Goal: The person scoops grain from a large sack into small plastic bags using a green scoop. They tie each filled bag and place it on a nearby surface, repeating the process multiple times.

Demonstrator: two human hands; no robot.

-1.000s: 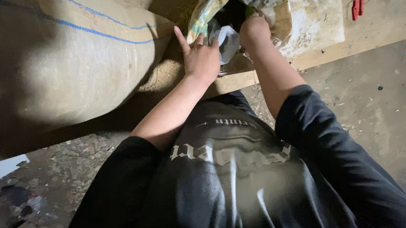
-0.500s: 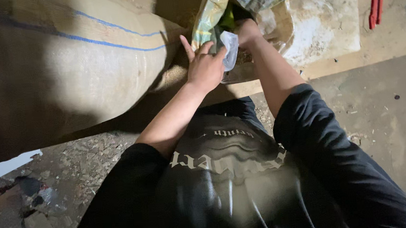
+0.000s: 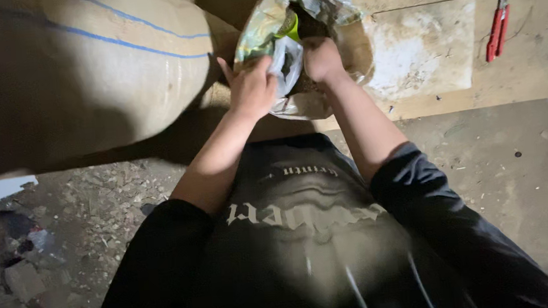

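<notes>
Left hand (image 3: 251, 89) grasps a small clear pouch (image 3: 284, 65) while right hand (image 3: 322, 59) is clenched at the open plastic bag (image 3: 264, 24)

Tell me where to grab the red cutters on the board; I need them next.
Grip the red cutters around both handles at mid-length, coming from above. They lie flat, handles close together and running toward you, with bare wooden board around them, so nothing blocks a hand.

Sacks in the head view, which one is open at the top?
The small crinkled plastic sack between both hands; the big burlap sack with blue stripes lies closed beside it.
</notes>
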